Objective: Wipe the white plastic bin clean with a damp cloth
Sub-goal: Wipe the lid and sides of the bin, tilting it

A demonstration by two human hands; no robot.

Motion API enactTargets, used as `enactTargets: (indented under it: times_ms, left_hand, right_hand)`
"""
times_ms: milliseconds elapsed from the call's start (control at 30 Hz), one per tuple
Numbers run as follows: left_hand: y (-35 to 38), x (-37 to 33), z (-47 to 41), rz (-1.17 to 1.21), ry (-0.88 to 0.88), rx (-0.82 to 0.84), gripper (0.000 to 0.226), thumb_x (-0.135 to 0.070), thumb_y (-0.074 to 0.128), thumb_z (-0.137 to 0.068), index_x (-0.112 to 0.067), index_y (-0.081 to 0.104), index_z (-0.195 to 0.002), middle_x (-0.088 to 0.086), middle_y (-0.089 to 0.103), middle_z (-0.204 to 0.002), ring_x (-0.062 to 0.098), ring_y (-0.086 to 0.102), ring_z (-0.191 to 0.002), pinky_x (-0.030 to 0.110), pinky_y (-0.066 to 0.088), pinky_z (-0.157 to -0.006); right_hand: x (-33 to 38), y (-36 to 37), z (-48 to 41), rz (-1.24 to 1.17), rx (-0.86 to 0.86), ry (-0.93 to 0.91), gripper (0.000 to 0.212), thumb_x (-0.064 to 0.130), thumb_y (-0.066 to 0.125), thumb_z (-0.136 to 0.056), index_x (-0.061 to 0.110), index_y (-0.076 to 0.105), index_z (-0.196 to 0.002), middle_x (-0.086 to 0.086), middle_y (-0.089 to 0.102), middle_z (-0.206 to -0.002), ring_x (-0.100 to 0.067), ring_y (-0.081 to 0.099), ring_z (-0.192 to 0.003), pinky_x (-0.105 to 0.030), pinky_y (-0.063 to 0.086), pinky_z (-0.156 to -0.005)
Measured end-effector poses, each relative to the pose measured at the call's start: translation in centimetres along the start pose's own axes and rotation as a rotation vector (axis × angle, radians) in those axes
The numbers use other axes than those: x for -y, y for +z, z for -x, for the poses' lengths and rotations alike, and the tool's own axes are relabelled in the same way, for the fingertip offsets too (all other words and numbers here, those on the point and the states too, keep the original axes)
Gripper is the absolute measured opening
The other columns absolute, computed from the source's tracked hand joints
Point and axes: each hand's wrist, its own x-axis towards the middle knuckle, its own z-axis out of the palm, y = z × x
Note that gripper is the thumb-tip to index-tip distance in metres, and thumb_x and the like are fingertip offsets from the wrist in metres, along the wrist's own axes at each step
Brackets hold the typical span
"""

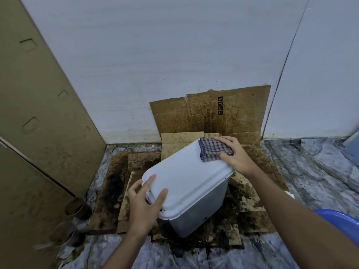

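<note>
Both forearms reach up from the bottom edge of the frame toward the white plastic bin [196,216], which stands at the centre on dark-stained cardboard sheets [211,115] laid over the floor and propped against the white wall. The left hand [144,206] rests on the near left corner of the bin's closed lid [184,177], its fingers straight and spread, with the thumb and 1 finger lying flat on top. The right hand [236,156], at the lid's far right corner, presses a checked cloth [211,150] onto the surface, thumb and fingers curled in to grip the bunched fabric (whether it is damp cannot be told). A blue basin [338,220] shows partly at the lower right edge. Lower left, 2 cardboard tubes [77,207] lie beside a tall brown cardboard panel [38,113] that fills the left side of the frame. Mottled plastic sheeting [303,167] covers the floor around the cardboard.
</note>
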Motion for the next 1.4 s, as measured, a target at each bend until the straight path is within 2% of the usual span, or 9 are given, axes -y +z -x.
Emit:
enactTargets:
  times_ms: [100,167,267,333,600,800,1100,1200,1400]
  left_hand:
    - [0.5,-0.1,0.1,-0.034,0.03,0.041,0.057,-0.047,0.075,-0.082,-0.043,0.057,-0.135,-0.011,0.023,-0.141,0.006,0.034,-0.127,0.035,0.044,-0.109]
    - [0.7,-0.3,0.0,-0.078,0.033,0.068,0.056,-0.047,0.074,-0.084,-0.043,0.054,-0.137,-0.007,0.022,-0.144,0.011,0.037,-0.129,0.031,0.043,-0.105]
    - [0.4,-0.4,-0.8,-0.124,0.057,0.067,0.061,-0.058,0.069,-0.082,-0.043,0.052,-0.139,-0.009,0.019,-0.15,0.02,0.032,-0.141,0.039,0.041,-0.109]
    - [0.1,-1.0,-1.9,-0.17,0.141,0.071,0.062,-0.069,0.066,-0.079,-0.048,0.051,-0.135,-0.017,0.017,-0.154,0.019,0.028,-0.145,0.047,0.04,-0.111]
    - [1.0,-6.0,-9.3,-0.325,0.423,0.391,0.049,-0.058,0.06,-0.09,-0.045,0.055,-0.136,-0.013,0.036,-0.151,0.006,0.033,-0.14,0.037,0.034,-0.114]
    - [1.8,-6.6,-12.6,-0.481,0.401,0.721,0.059,-0.07,0.054,-0.088,-0.06,0.036,-0.143,-0.018,0.034,-0.155,0.009,0.034,-0.142,0.042,0.033,-0.117]
    - [1.8,-6.7,-12.6,-0.411,0.336,0.769,0.054,-0.053,0.06,-0.095,-0.058,0.036,-0.143,-0.035,0.038,-0.132,-0.009,0.044,-0.116,0.018,0.044,-0.094]
    - [1.6,-7.1,-12.3,-0.342,0.33,0.769,0.056,-0.054,0.064,-0.091,-0.056,0.043,-0.143,-0.036,0.04,-0.137,-0.007,0.049,-0.118,0.022,0.052,-0.091]
    - [0.9,-6.5,-11.1,-0.187,0.286,0.695,0.061,-0.057,0.074,-0.082,-0.053,0.052,-0.138,-0.027,0.048,-0.145,0.004,0.057,-0.123,0.036,0.056,-0.096]
  right_hand:
    - [-0.9,-0.3,0.2,0.046,0.002,0.026,0.045,0.025,0.061,-0.1,0.048,0.048,-0.137,0.008,0.03,-0.149,-0.018,0.03,-0.143,-0.053,0.033,-0.117]
    - [-0.9,-0.7,0.5,0.162,0.025,0.037,0.046,0.047,0.059,-0.097,0.06,0.041,-0.137,0.013,0.024,-0.156,-0.022,0.022,-0.149,-0.059,0.027,-0.119]
    - [-0.5,-0.6,1.3,0.444,0.047,0.051,0.058,0.075,0.043,-0.092,0.067,0.025,-0.146,0.017,-0.002,-0.168,-0.028,-0.006,-0.156,-0.066,-0.005,-0.12]
    - [0.4,0.0,2.3,0.485,-0.029,0.039,0.066,0.079,0.035,-0.09,0.06,0.021,-0.152,0.015,-0.01,-0.169,-0.024,-0.016,-0.155,-0.062,-0.011,-0.118]
    - [2.9,8.5,8.6,0.168,-0.547,0.243,0.063,0.066,0.048,-0.094,0.052,0.031,-0.153,0.014,-0.006,-0.167,-0.027,0.0,-0.154,-0.063,0.023,-0.118]
    - [5.6,10.5,7.9,-0.019,-0.523,0.455,0.078,0.075,0.049,-0.089,0.056,0.012,-0.155,0.014,-0.031,-0.162,-0.039,0.012,-0.149,-0.05,0.044,-0.098]
    - [4.9,11.2,6.7,0.044,-0.481,0.499,0.085,0.065,0.06,-0.089,0.064,0.002,-0.151,0.01,-0.031,-0.161,-0.043,0.014,-0.145,-0.046,0.049,-0.087]
    - [5.0,10.4,7.3,0.021,-0.47,0.468,0.086,0.061,0.065,-0.088,0.062,0.007,-0.153,0.011,-0.028,-0.162,-0.041,0.011,-0.147,-0.041,0.042,-0.08]
    - [4.4,9.0,7.0,0.044,-0.382,0.41,0.089,0.063,0.069,-0.084,0.059,0.013,-0.154,0.009,-0.023,-0.163,-0.038,0.009,-0.151,-0.052,0.044,-0.103]
